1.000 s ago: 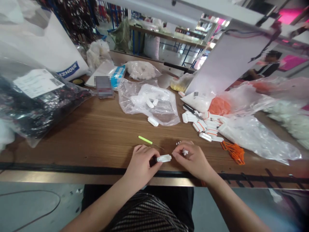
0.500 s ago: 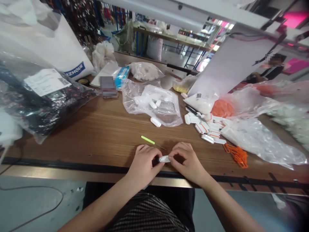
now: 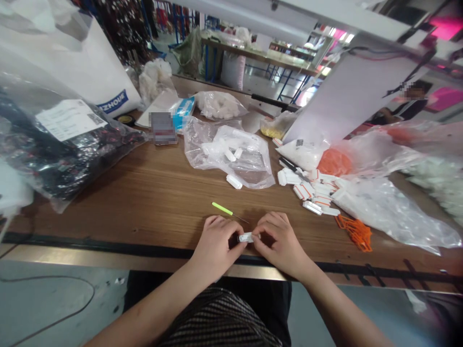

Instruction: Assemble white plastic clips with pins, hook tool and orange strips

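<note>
At the far left, a clear bag with dark contents is cut off by the picture's edge, its label too blurred to read. Behind it, a white sack shows only part of its blue lettering. A flat item near the back is pixelated, so its face cannot be made out.

The left hand pinches the left end of a small white piece between thumb and forefinger, close to the table's front edge; its other fingers curl out of sight. Just beyond lies a yellow-green-handled tool, its thin tip hard to follow. Farther back, 2 white pieces lie in or on a crumpled clear bag; which, I cannot tell.

The right hand has thumb and forefinger closed on the small white piece's right end, mostly covering it; whether they hold anything tinier is hidden.

Farther right, white parts with orange strips overlap too much to count, beside tangled orange pieces. Behind, 1 person is partly hidden.
</note>
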